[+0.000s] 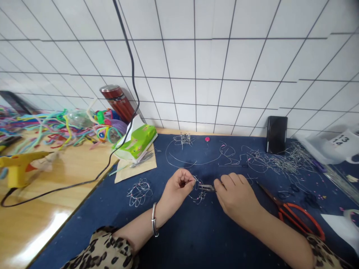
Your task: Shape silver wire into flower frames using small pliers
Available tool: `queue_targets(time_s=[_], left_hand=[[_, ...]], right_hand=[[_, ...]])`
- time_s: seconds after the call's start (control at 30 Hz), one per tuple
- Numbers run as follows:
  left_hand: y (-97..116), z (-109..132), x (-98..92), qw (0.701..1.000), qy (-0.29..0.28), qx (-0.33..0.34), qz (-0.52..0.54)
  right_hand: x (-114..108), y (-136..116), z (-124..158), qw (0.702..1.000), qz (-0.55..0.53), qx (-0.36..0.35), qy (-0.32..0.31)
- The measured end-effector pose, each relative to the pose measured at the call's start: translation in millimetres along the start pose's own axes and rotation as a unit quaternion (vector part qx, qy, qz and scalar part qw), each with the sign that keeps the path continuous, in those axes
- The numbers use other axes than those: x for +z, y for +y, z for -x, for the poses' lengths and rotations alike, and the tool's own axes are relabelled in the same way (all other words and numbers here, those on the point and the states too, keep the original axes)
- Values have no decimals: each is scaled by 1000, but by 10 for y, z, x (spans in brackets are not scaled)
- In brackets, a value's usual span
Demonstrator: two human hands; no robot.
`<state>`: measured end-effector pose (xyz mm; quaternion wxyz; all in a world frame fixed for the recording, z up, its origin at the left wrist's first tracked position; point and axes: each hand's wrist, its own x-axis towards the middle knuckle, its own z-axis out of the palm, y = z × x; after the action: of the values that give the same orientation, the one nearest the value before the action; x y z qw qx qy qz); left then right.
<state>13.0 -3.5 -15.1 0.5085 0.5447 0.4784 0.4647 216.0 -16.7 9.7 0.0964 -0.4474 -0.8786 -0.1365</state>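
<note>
My left hand (pixel 179 184) is closed in a pinch on a small beaded wire piece (pixel 198 194) lying on the dark blue mat (pixel 196 239). My right hand (pixel 235 194) is closed around small pliers (pixel 206 187), whose metal jaws point left into the wire piece. A silver bangle sits on my left wrist. A finished wire flower shape (pixel 139 192) lies on the mat to the left of my left hand.
Red-handled scissors (pixel 294 213) lie at the right. Loose wire (pixel 280 158) and a black phone (pixel 276 134) sit at the back. A green tissue pack (pixel 136 142), red flask (pixel 118 101), coloured pipe cleaners (pixel 56 127), yellow glue gun (pixel 19 168) and its black cable occupy the left.
</note>
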Motion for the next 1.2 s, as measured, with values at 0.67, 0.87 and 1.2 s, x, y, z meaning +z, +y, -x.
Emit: queue_targets(time_s=[0.67, 0.87, 1.2], left_hand=[[23, -2, 4, 998, -60, -18, 7], [20, 4, -11, 998, -69, -9, -6], [-16, 4, -31, 997, -68, -33, -13]], right_hand=[[160, 143, -23, 974, -196, 100, -62], [154, 123, -20, 974, -196, 95, -59], [136, 99, -15, 975, -203, 77, -38]])
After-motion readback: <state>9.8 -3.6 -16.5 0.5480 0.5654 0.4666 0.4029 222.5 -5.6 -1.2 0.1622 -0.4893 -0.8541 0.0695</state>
